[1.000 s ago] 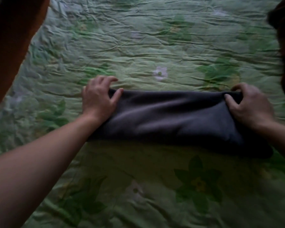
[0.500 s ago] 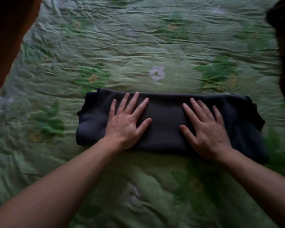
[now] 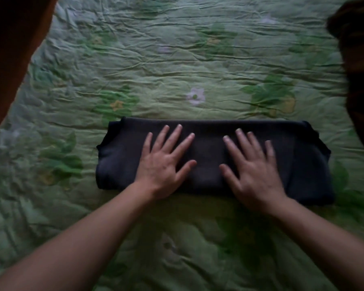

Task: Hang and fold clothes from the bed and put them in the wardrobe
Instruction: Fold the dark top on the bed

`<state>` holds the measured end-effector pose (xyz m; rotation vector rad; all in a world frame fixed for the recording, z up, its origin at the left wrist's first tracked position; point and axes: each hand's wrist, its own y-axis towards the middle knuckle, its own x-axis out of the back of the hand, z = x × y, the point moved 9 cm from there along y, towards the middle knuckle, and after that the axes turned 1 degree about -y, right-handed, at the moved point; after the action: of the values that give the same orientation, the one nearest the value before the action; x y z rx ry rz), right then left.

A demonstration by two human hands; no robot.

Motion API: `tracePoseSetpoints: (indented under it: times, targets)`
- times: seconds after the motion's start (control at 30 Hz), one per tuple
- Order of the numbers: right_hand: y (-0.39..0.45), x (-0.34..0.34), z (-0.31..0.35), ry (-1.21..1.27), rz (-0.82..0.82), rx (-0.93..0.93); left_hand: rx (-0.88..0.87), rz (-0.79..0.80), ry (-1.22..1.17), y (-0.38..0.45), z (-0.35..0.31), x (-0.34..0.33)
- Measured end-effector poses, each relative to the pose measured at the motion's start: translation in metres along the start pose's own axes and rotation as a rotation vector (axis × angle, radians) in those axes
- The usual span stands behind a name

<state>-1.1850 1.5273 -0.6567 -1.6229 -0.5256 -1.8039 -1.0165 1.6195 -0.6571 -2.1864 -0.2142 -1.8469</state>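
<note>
A dark grey garment (image 3: 208, 141) lies folded into a long flat band across the green flowered bedspread (image 3: 177, 59). My left hand (image 3: 164, 162) lies flat on its left half, fingers straight and spread. On the right half my right hand (image 3: 252, 166) presses down the same way, palm on the cloth. Both hands sit near the middle of the band, a short gap between the thumbs. The garment's two ends stick out past the hands.
A dark reddish-brown shape (image 3: 13, 49) fills the upper left corner. A dark patterned cloth (image 3: 359, 80) lies along the right edge of the bed. The wrinkled bedspread stretches beyond the garment and in front of it.
A second ago my hands gripped the garment's two ends. They let go, moved onto its top with flat fingers, and have since slid a little closer together.
</note>
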Motion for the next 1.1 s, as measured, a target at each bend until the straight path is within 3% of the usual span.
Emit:
tracePoseSetpoints:
  times: [0.17,0.33,0.43,0.57,0.67,0.73,0.8,0.87,1.0,1.1]
  targets:
    - [-0.004,-0.015,0.001,-0.062,0.028,0.044,0.027,0.005,0.029,-0.015,0.037,-0.005]
    - [-0.002,-0.011,0.02,-0.065,0.027,-0.011,0.298,-0.024,0.005,-0.043,0.1,0.008]
    - [0.005,-0.008,0.063,-0.015,-0.013,0.053,0.569,-0.053,-0.219,-0.069,0.136,0.007]
    - [0.012,-0.026,0.111,0.023,-0.01,0.046,0.716,-0.235,-0.639,-0.082,0.142,0.017]
    - [0.012,-0.034,0.11,0.02,-0.011,0.02,0.925,-0.173,-1.002,-0.083,0.149,0.002]
    - [0.012,-0.032,0.108,0.066,-0.005,0.027,0.999,-0.124,-1.414,-0.082,0.142,-0.009]
    - [0.015,-0.025,0.106,0.189,-0.023,0.006,1.023,0.015,-1.767,-0.079,0.119,-0.012]
    - [0.02,-0.017,0.102,0.431,-0.05,-0.08,0.968,0.135,-1.905,-0.075,0.097,-0.005]
    - [0.032,-0.011,0.083,1.069,-0.142,-0.33,0.792,0.242,-1.901,-0.059,0.061,0.025]
    - [0.035,-0.014,0.071,1.388,-0.17,-0.457,0.674,0.303,-1.835,-0.046,0.022,0.047]
